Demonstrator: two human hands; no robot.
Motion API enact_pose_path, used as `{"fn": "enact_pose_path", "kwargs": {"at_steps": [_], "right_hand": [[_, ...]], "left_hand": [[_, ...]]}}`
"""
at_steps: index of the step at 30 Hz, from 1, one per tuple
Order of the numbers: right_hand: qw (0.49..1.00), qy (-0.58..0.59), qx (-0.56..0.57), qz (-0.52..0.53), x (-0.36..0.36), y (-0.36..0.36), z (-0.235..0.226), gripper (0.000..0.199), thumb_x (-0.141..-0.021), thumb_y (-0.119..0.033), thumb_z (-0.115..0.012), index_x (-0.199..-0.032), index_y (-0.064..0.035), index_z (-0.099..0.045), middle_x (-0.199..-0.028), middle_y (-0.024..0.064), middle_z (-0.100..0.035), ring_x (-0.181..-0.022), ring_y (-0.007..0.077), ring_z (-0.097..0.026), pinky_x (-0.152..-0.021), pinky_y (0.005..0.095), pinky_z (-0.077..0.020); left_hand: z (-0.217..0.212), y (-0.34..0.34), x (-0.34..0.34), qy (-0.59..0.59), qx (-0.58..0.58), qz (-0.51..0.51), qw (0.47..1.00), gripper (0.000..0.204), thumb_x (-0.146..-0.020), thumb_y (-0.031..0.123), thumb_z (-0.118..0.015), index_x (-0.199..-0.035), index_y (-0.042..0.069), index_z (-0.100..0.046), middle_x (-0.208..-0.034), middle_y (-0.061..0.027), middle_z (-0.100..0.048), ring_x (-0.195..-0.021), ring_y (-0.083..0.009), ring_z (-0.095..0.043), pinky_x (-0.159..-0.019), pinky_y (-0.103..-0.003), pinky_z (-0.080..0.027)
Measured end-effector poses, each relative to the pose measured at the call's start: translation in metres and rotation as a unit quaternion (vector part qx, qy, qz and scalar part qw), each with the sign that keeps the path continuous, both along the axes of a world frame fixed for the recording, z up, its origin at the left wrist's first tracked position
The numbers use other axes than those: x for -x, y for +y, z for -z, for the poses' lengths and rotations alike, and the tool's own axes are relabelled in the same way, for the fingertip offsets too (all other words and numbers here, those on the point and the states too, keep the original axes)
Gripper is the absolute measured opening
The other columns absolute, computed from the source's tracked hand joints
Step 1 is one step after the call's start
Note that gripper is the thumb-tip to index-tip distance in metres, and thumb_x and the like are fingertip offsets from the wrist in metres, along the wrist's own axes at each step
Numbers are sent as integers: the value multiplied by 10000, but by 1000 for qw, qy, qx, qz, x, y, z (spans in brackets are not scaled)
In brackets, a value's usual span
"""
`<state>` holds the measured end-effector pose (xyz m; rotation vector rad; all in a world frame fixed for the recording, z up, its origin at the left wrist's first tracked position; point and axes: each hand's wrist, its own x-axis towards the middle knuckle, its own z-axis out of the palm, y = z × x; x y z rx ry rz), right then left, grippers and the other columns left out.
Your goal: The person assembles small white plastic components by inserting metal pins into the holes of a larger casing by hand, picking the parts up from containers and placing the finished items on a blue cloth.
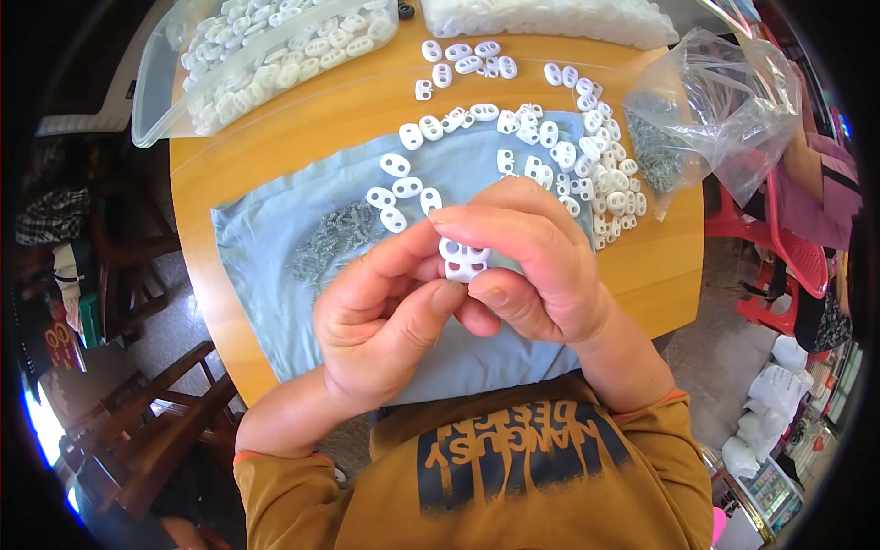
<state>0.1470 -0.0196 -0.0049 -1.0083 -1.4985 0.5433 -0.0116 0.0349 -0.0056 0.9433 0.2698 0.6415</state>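
Observation:
Between my two hands, above the blue cloth (275, 234), is a white plastic two-hole cord lock (465, 260). My left hand (376, 307) pinches it from the left with thumb and fingers. From the right, the thumb and fingers of my right hand (550, 257) close on the same piece. Whether a spring sits inside it cannot be seen. Left of my hands lies a pile of small metal springs (335, 243) on the cloth. Just beyond my fingers are several loose white oval two-hole pieces (394, 165).
A clear plastic bin (266, 105) full of white pieces stands at the far left, another white-filled container (550, 20) at the back. More white parts (610, 179) are heaped on the right of the wooden table (669, 275). Beside them is a clear bag (715, 119) with springs. A person sits beyond it.

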Motion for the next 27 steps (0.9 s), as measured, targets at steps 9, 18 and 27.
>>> {"fn": "enact_pose_path", "kwargs": {"at_steps": [9, 18, 27], "right_hand": [[994, -69, -76, 30, -2, 5, 3, 308, -824, -144, -617, -1085, 2, -542, -805, 85, -576, -648, 204, -530, -561, 288, -427], [995, -35, -94, 22, 3, 6, 11, 302, -864, -187, -571, -1088, 10, -526, -816, 98, -571, -653, 214, -527, -565, 304, -425], [994, -24, -98, 47, 7, 4, 18, 262, -902, -192, -507, -1066, 11, -522, -769, 95, -544, -592, 200, -496, -533, 305, -412]], "left_hand": [[-1, -2, 1, 28, -83, -23, 996, 405, -857, -65, -505, -1252, -29, -426, -991, -163, -601, -739, -204, -637, -646, -281, -529], [12, 3, 4, 96, -314, -98, 940, 376, -800, 26, -639, -1149, -43, -517, -741, -120, -633, -605, -180, -644, -519, -249, -485], [12, -5, 0, 106, -260, -118, 953, 336, -804, 42, -645, -1113, -34, -538, -759, -117, -628, -587, -169, -634, -495, -247, -485]]}}
